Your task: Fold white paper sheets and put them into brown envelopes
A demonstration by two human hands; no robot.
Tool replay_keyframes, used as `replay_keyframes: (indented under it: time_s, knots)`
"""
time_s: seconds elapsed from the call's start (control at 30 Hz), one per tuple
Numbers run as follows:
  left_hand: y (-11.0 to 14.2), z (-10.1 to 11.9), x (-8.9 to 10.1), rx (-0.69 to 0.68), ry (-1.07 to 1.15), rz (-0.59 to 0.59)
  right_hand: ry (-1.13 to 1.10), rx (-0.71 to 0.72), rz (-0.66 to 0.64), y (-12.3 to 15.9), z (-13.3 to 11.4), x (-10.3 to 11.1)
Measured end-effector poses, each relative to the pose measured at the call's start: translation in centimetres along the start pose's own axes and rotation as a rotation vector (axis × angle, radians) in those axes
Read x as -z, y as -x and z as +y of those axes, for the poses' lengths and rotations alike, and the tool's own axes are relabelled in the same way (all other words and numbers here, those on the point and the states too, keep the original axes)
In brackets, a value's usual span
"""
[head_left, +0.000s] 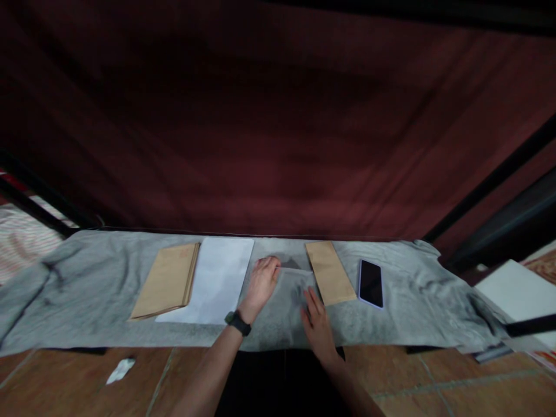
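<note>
Between my hands runs a thin pale edge, apparently a sheet of paper seen nearly edge-on, with a dark shadow behind it. My left hand, wearing a dark watch, has its fingers curled closed at the left end of this edge. My right hand is held low near the grey cloth with its fingers stretched out, close to a brown envelope. White paper sheets lie left of my left hand. A stack of brown envelopes partly overlaps those sheets.
A phone with a dark screen lies right of the single envelope. Grey cloth covers the long narrow surface. Behind it hangs a dark red curtain between black bars. A crumpled white scrap is on the tiled floor.
</note>
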State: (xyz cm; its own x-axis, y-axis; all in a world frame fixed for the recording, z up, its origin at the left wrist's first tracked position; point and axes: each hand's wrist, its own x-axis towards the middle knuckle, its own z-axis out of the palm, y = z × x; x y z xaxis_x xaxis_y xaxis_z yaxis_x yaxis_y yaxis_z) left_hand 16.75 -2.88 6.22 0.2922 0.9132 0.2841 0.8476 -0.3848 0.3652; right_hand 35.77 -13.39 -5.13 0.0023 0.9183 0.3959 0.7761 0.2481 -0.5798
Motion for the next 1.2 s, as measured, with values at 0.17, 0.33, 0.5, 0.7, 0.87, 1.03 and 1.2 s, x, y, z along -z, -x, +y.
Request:
replay_keyframes:
  time_s: [0.17,0.33,0.5,0.7,0.87,1.03,1.2]
  knots:
    - [5.1,-0.8,-1.5,-0.209,-0.066,0.050,-0.238,-0.171,0.157,-0.4,1.4,0.5]
    - [9.8,-2.4,-4.5,-0.229,-0.133,-0.048,-0.160,0.024,0.005,0.1,-0.2,1.0]
    - [10.9,-2.4,-3.8,-0.126,-0.066,-0.099,0.168,0.213,-0.172,0.3,-2.3,0.1]
    - [9.7,-0.2,-4.0,-0.036,-0.048,-0.102,0.351,0.234,-0.187,0.7,-2.5,-0.7]
    - [7.3,0.4,-6.6,-0.048,-0.145,-0.137,0.366,0.224,-0.209,0.7,-2.6,-0.3]
    - [7.2,-0.4,-7.9,-0.027,-0.197,-0.119,0.287,0.154,-0.202,-0.5,-2.6,-0.6]
    - [7.3,-0.2,-8.1,-0.012,-0.204,-0.151,0.269,0.075,-0.238,-3.4,-3.1,-1.7]
